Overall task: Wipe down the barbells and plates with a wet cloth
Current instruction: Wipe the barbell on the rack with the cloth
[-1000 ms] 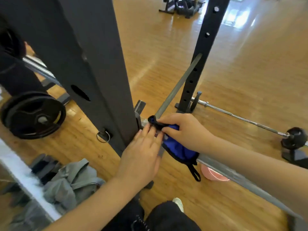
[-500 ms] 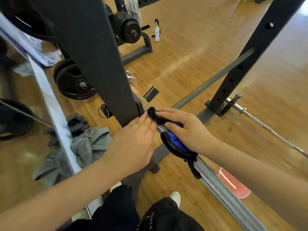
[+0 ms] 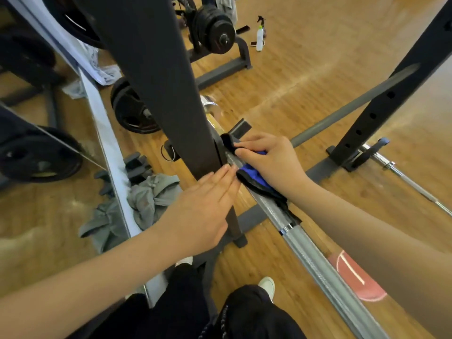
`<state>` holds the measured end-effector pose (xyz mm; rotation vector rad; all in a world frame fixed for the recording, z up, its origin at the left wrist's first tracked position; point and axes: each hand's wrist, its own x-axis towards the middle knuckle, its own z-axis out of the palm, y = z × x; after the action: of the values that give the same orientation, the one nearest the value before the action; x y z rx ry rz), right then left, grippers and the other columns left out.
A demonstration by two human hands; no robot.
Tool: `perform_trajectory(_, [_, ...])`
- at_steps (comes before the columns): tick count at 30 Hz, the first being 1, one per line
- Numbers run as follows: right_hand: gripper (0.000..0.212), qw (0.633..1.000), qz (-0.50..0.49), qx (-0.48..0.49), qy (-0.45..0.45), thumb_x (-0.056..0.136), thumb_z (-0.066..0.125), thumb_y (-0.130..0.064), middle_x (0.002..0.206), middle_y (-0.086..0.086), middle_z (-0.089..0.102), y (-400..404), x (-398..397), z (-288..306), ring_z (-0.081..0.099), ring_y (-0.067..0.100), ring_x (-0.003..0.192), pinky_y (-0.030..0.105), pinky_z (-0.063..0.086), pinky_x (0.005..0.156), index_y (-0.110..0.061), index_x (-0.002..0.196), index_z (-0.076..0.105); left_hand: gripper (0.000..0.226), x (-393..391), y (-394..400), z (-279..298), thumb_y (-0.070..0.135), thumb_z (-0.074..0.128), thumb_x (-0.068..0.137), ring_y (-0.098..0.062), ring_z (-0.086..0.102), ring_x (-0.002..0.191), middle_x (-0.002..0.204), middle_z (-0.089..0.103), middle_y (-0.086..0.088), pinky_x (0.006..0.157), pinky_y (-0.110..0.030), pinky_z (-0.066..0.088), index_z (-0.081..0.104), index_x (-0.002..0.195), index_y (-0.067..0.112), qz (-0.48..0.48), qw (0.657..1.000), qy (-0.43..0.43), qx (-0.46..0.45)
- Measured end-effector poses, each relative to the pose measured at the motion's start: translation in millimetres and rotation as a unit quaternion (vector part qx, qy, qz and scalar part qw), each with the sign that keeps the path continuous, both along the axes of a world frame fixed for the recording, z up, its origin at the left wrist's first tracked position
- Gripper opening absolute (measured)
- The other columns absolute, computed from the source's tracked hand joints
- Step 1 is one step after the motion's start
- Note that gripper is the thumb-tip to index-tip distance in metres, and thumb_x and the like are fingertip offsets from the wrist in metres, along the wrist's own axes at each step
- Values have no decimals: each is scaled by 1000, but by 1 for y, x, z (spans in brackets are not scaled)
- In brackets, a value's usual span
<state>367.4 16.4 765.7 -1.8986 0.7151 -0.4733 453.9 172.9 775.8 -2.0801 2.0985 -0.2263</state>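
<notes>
A grey knurled barbell (image 3: 315, 260) runs from the lower right up to the black rack upright (image 3: 159, 77). My right hand (image 3: 271, 162) grips a blue and black cloth (image 3: 252, 178) wrapped over the bar just beside the upright. My left hand (image 3: 205, 206) lies flat with straight fingers against the base of the upright, its fingertips touching the cloth's edge. A black weight plate (image 3: 132, 111) leans behind the upright, and several stacked plates (image 3: 215, 28) sit on a stand farther back.
A second thin barbell (image 3: 415, 184) lies on the wood floor at right by another black upright (image 3: 401, 86). A white spray bottle (image 3: 259, 37) stands at the back. Grey clothing (image 3: 151, 199) is heaped by the mirror. A pink bucket (image 3: 354, 277) sits under the bar.
The view has swung left and down, bringing the plate stand and spray bottle into sight. Both hands stay at the bar beside the upright, the right one still holding the cloth.
</notes>
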Motion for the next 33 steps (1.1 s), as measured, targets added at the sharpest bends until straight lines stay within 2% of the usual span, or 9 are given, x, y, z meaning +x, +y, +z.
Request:
perform_trajectory(4, [14,995,72,-51,39,85,69,-18,93,-13,63,-8,-26,5,56,3,89,12,43,80,-24,96,75,68,5,-4,3,24,61,68,-29,53,124,132,54,-19,103,-41,31,52,130,-3,-19,1000,-8,3])
perform_trajectory(7, [16,998,31,-60,-2,86,67,-14,98,-13,64,-16,-18,7,59,2,89,6,42,82,-21,99,74,70,7,-5,5,26,68,68,-27,52,125,134,53,-18,103,-39,30,52,130,-2,-28,999,-27,9])
perform_trajectory(10, [24,996,16,-68,-48,90,63,-13,116,-10,61,-16,11,5,58,6,105,17,41,98,-15,113,69,66,6,-4,9,32,58,76,-28,49,127,136,50,-20,104,-40,30,50,132,-2,-31,999,-27,8])
perform_trajectory(13, [29,992,94,-67,-43,92,59,-7,119,-16,52,-11,18,-6,44,-9,112,8,32,101,-9,120,64,67,5,0,8,43,35,84,-27,48,128,138,48,-19,104,-37,29,48,134,1,-31,999,-6,30])
perform_trajectory(15, [28,987,124,-85,-53,91,59,-3,117,-16,52,-15,9,-14,49,-1,113,20,37,104,-6,118,65,70,6,6,3,49,33,85,-26,44,131,142,45,-17,105,-37,28,44,137,3,-39,998,-2,45])
perform_trajectory(21, [25,936,221,-257,-93,85,58,-6,113,3,63,-33,-10,-15,55,15,109,24,43,98,1,107,70,66,11,20,1,44,33,88,-26,42,132,143,44,-15,106,-39,29,44,137,2,-78,996,-7,38])
perform_trajectory(27, [26,883,178,-425,-94,86,51,0,108,14,68,-41,36,-14,60,37,105,39,48,90,-1,102,72,63,8,7,3,36,39,86,-28,42,132,143,43,-18,107,-39,27,42,138,1,-76,997,-16,18])
perform_trajectory(31, [32,900,225,-360,-101,81,53,11,109,11,69,-41,30,-21,62,32,106,40,49,92,0,104,72,71,9,-2,3,31,65,79,-29,43,132,143,43,-19,107,-41,27,42,137,-1,-108,994,-11,-5])
perform_trajectory(33, [33,905,249,-329,-107,80,53,12,109,11,69,-45,18,-20,62,30,105,42,49,93,0,103,72,69,11,-7,4,32,59,81,-29,41,133,144,41,-19,108,-41,26,39,138,-1,-110,994,-10,2])
